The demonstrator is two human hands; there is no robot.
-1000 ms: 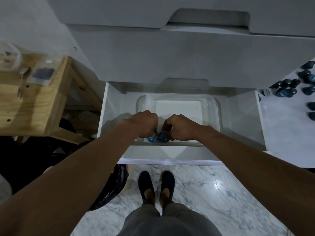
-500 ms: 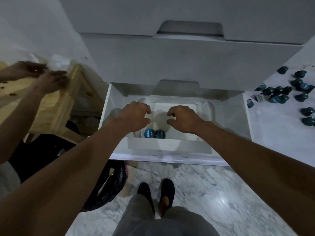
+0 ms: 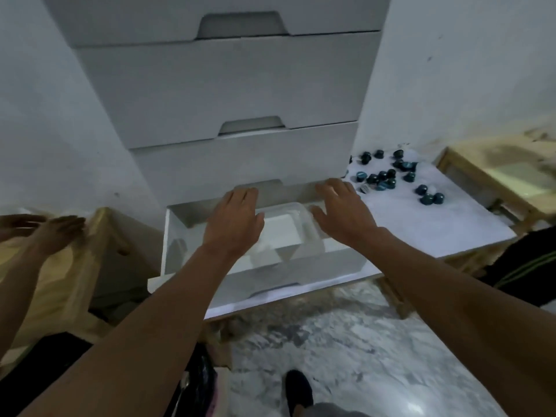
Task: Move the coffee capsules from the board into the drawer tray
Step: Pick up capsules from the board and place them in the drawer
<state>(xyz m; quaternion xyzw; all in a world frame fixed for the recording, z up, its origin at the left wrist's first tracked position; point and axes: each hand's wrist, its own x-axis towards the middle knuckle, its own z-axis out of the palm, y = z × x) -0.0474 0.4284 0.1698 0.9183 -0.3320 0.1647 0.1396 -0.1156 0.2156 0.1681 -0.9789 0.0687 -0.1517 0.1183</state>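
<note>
Both hands hover empty over the open bottom drawer (image 3: 192, 260) of the white drawer chest (image 3: 228, 85), the left hand (image 3: 233, 224) and right hand (image 3: 343, 213) with fingers spread wide and flat above the clear plastic tray (image 3: 288, 227), holding nothing. The tray sits inside the drawer so capsules can be dropped straight in; whether any lie in it cannot be told, since the hands and blur hide its floor. The dark blue coffee capsules (image 3: 391, 179) lie scattered on the white board (image 3: 421, 224) just right of the drawer, presumably close by for short trips.
</note>
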